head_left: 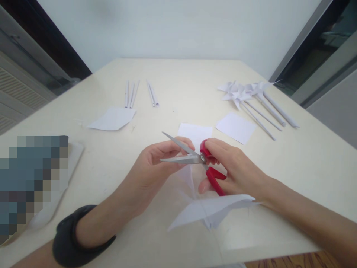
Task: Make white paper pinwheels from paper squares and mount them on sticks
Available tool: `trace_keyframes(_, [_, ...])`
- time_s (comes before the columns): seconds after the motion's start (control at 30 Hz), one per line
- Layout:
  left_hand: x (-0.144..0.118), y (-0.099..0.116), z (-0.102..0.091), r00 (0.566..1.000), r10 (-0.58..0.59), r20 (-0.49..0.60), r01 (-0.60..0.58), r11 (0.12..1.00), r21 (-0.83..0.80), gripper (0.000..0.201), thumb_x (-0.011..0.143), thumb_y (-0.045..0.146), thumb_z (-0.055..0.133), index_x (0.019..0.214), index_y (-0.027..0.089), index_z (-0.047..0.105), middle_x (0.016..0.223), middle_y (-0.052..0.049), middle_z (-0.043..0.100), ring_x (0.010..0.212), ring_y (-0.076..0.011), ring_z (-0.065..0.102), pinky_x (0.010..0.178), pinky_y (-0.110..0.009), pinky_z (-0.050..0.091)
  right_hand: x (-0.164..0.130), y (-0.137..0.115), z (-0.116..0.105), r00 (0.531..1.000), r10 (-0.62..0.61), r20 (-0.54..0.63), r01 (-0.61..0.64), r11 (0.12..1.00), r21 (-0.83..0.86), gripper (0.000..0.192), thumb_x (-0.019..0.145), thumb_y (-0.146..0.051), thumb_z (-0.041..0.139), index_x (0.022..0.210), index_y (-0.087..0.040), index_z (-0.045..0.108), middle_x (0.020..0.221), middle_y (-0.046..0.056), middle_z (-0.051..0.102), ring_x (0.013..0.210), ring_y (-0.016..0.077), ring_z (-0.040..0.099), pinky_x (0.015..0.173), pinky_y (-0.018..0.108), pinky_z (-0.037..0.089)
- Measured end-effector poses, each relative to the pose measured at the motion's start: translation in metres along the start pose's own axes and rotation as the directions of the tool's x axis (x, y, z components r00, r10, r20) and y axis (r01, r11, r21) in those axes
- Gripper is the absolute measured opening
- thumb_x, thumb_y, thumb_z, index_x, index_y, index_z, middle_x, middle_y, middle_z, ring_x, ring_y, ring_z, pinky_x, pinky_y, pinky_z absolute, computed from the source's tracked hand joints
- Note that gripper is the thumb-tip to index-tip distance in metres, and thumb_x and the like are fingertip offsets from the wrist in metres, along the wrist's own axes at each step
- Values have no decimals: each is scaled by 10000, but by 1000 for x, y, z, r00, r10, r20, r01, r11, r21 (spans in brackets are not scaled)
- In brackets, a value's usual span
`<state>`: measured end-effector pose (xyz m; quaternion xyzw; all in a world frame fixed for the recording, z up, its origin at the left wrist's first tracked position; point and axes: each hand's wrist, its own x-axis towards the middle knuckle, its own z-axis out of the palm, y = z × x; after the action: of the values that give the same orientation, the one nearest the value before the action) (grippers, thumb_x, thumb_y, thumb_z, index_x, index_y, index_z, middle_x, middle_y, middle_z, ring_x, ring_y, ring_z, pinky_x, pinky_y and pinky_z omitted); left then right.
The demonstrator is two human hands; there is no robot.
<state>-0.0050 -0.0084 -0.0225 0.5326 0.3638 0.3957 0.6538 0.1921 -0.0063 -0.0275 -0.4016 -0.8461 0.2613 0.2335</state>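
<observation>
My right hand grips a pair of scissors with red handles. Their two metal blades are spread apart and point left across the fingers of my left hand. Those left fingers are curled together behind the blades, and what they pinch is hidden. Below both hands is a folded white paper piece with pointed tips, partly blurred. A thin, nearly see-through line runs down from it toward the table's front edge. Just beyond my hands lies a white paper square, partly covered by my fingers.
Right of centre lies another paper square. Paper pinwheels with rolled paper sticks rest at the back right. Several paper tubes and a cut sheet are at the back left. A pixelated object sits on the left.
</observation>
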Motion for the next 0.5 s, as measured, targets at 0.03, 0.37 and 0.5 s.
trace_keyframes(0.03, [0, 0, 0, 1000, -6, 3, 6, 1000, 1, 55, 805, 277, 636, 797, 248, 682, 952, -13, 580, 927, -191, 553, 816, -285, 479, 0, 0, 1, 1000, 9, 4, -9, 1000, 14, 327, 732, -281, 636, 720, -222, 314, 708, -32, 429, 609, 124, 349, 524, 250, 296])
trace_keyframes(0.37, [1, -1, 1, 993, -100, -59, 97, 994, -57, 39, 822, 270, 624, 814, 239, 646, 847, 11, 640, 775, -146, 597, 725, -251, 497, 0, -6, -13, 969, 224, 105, -244, 937, 251, 274, 840, -354, 536, 667, -202, 389, 636, -39, 443, 580, 105, 396, 529, 243, 313])
trace_keyframes(0.5, [3, -2, -5, 982, -87, -167, 96, 994, 48, 71, 826, 280, 626, 789, 220, 636, 825, 19, 622, 718, -112, 553, 616, -187, 447, 2, 14, -22, 923, 381, 45, -384, 919, 95, 264, 849, -399, 521, 701, -211, 409, 673, -23, 504, 569, 118, 439, 495, 243, 316])
